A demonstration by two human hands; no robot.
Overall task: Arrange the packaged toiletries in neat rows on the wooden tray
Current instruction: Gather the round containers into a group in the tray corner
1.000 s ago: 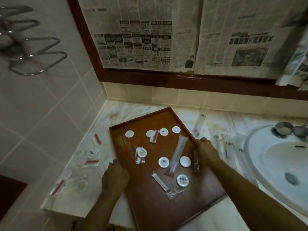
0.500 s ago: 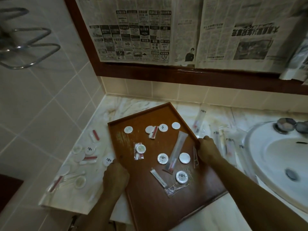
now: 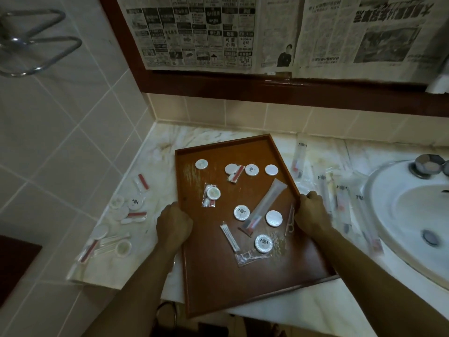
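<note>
A brown wooden tray (image 3: pixel 211 283) lies askew on the marble counter, its near end past the counter's front edge. My left hand (image 3: pixel 173 223) grips its left rim and my right hand (image 3: pixel 311 212) grips its right rim. Scattered on the tray are several round white soap packets (image 3: pixel 241 212), a long clear toothbrush packet (image 3: pixel 263 206), a narrow sachet (image 3: pixel 229 237) and a small bag of swabs (image 3: pixel 211 195). More round packets and red-striped sachets (image 3: pixel 134 203) lie on the counter to the left. Long clear packets (image 3: pixel 340 198) lie to the right.
A white basin (image 3: pixel 410 215) with a metal tap (image 3: pixel 426 165) fills the right side. Tiled walls close the left and back. Newspaper covers the framed mirror (image 3: pixel 243 32) above. A chrome towel rack (image 3: pixel 36 54) sticks out at the upper left.
Both hands keep their hold on the tray rims. The tray has shifted slightly, towards me. The packets on it stay in place.
</note>
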